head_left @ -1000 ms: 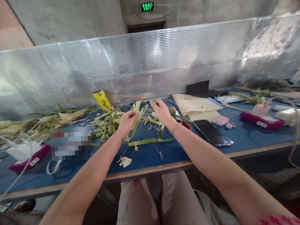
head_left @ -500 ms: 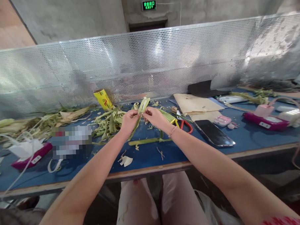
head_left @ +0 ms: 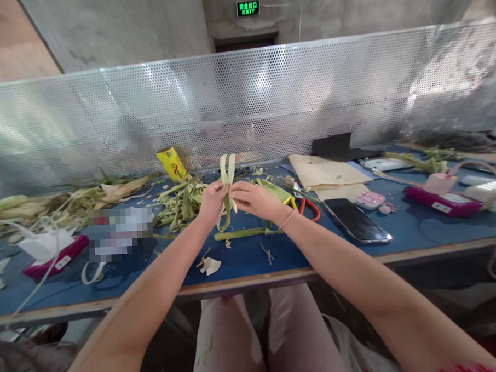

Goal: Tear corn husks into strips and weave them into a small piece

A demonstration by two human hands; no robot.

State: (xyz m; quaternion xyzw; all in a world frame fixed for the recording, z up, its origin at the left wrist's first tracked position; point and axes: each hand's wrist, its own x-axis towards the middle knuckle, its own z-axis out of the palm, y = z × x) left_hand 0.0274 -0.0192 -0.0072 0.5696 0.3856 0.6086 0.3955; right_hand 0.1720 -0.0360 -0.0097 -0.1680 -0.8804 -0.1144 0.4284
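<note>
**Fingers shut on the husk strips, which stood upright**

Fingers [head_left: 220, 192] of our left hand [head_left: 213, 203] were curled tight round the husk strips [head_left: 226, 168]. Those of our right hand [head_left: 254, 199] pinched the same strips from the other side, and neither hand held anything else. A second earlier we had the hands apart, the right one stretched out over the scraps at the back. Half a second earlier it had come in to meet the left, with the strips leaning to the right. At this moment the strips stood nearly upright above our knuckles, two pale green blades side by side, lifted clear of the table [head_left: 251, 260]. We judged from this that both hands were working the one bundle rather than reaching for more.

Under them the blue table carried a loose pile of husks [head_left: 178, 203], a green stalk [head_left: 242, 233] lying flat, red-handled scissors [head_left: 308, 207], a dark phone [head_left: 356, 221] and sheets of brown paper [head_left: 323, 171]. A yellow box [head_left: 171, 163] leaned at the back against a perforated metal screen [head_left: 330, 89]. Beyond it rose bare concrete walls [head_left: 121, 27] and a lit green exit sign [head_left: 248, 8] over a doorway [head_left: 245, 42].
</note>
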